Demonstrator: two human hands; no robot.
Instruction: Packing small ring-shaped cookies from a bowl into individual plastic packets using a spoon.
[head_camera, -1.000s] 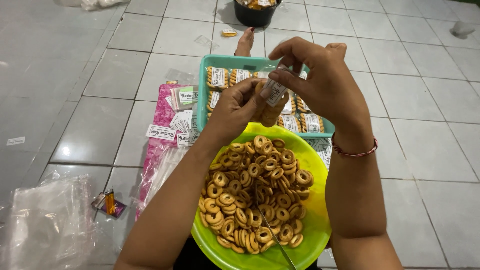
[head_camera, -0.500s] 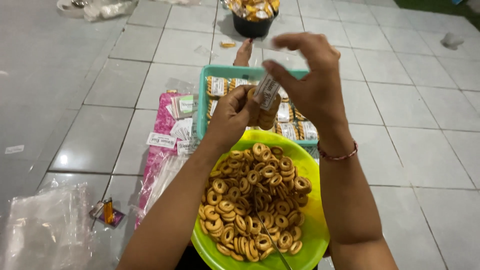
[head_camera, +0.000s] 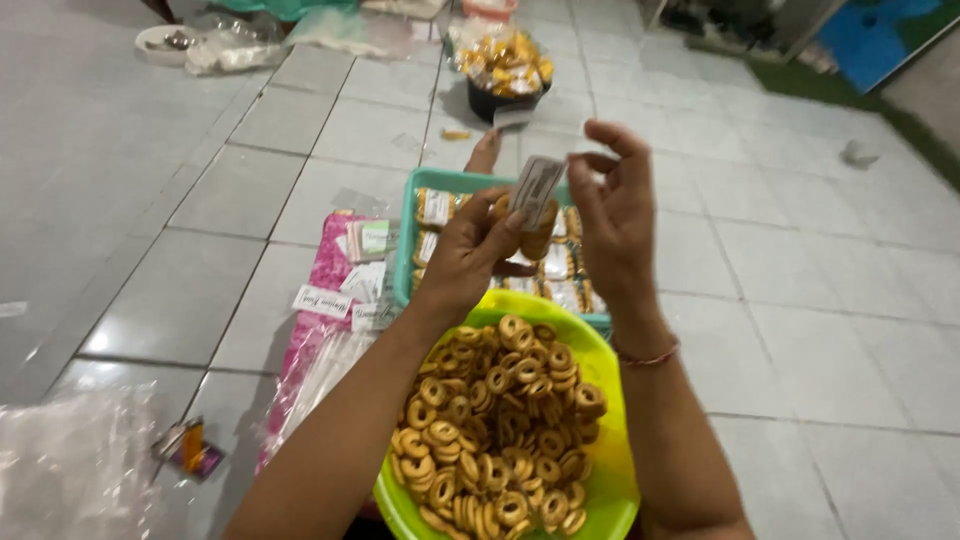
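- Above the green bowl (head_camera: 610, 490) of ring crackers (head_camera: 500, 430), the left hand (head_camera: 470, 250) is pinching a small filled packet (head_camera: 535, 205) upright.
- The right hand (head_camera: 615, 215) is hovering beside the packet, fingers half-curled, likely closing its top.
- Beyond the bowl, a teal tray (head_camera: 440, 185) is collecting finished packets.

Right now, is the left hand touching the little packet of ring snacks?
Touching. The head view shows the left hand with fingertips pressed on the small packet, no gap between them.

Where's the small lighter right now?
In the head view, the lighter lies on the tiled floor at lower left, beside the clear plastic bag and left of the green bowl, away from both hands.
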